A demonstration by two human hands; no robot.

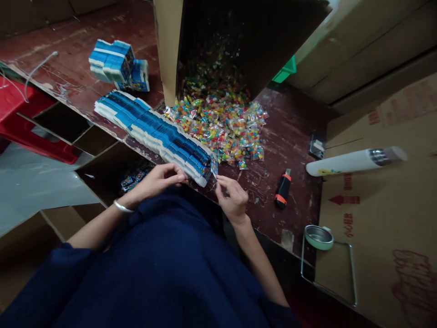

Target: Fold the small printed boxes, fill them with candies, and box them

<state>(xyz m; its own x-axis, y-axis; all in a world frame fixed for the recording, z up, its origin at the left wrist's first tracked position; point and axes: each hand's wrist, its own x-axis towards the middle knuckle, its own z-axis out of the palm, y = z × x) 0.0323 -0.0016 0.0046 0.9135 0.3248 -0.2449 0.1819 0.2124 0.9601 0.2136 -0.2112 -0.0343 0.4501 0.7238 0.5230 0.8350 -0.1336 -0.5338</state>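
Note:
My right hand (232, 197) pinches the lower end of a small printed packet (215, 166), which stands at the near end of a long row of packets. This row of blue and white packets (153, 130) lies slantwise along the table edge, pressed together on their sides. Close to the row's near end is my left hand (170, 175), its fingers curled and closed; whether anything is between them cannot be made out. Behind the row, a heap of small clear bags of colourful candies (221, 120) spills from an open carton (169, 59).
More bundled blue packets (112, 61) stand at the back left. A utility knife (283, 189) with its blade out lies on the right of the red table (269, 132). Beyond it are a white bottle (341, 163) and a metal-lined cup (319, 237). Below left, an open box (102, 175) holds dark packets.

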